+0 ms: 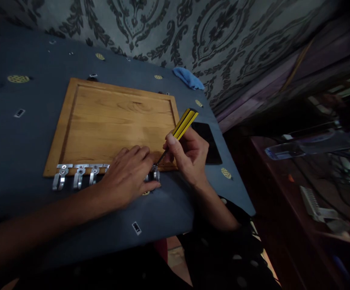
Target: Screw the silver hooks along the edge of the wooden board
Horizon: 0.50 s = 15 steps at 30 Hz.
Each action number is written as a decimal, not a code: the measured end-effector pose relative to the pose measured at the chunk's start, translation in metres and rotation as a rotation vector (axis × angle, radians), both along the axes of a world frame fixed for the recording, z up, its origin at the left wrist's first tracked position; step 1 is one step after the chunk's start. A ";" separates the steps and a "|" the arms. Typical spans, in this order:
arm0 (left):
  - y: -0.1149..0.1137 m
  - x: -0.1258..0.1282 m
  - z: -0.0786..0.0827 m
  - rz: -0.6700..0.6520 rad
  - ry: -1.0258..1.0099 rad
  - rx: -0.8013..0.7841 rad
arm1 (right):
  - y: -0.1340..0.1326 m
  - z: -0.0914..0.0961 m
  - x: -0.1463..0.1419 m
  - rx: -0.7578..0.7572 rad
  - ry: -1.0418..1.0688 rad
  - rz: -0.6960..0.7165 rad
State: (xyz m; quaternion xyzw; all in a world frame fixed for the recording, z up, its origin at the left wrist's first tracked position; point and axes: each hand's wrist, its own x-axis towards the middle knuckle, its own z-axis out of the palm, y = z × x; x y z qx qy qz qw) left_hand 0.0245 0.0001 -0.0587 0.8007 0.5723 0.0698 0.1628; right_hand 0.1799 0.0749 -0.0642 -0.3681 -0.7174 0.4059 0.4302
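Observation:
A wooden board (114,121) lies on a blue-grey table (17,153). A row of metal hooks (78,175) is fixed along the board's near edge. My right hand (190,155) grips a yellow and black screwdriver (182,125), whose tip points down at the rightmost hook (155,173). My left hand (129,175) lies over the hook strip just left of that hook, fingers bent and pressing down, thumb stretched under the hook.
A black phone (208,141) lies on the table right of the board. A blue cloth (188,78) sits at the far edge by the patterned wall. A dark wooden shelf (308,193) with clutter stands to the right.

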 end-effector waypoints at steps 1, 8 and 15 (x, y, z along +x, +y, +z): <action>0.000 0.000 0.000 -0.002 0.000 0.004 | 0.000 0.000 0.000 0.000 0.002 0.002; 0.001 0.001 0.002 0.000 0.030 0.001 | -0.001 0.001 -0.001 -0.002 0.011 0.008; 0.002 0.001 0.005 0.002 0.044 -0.046 | 0.000 -0.001 -0.001 0.026 0.012 -0.003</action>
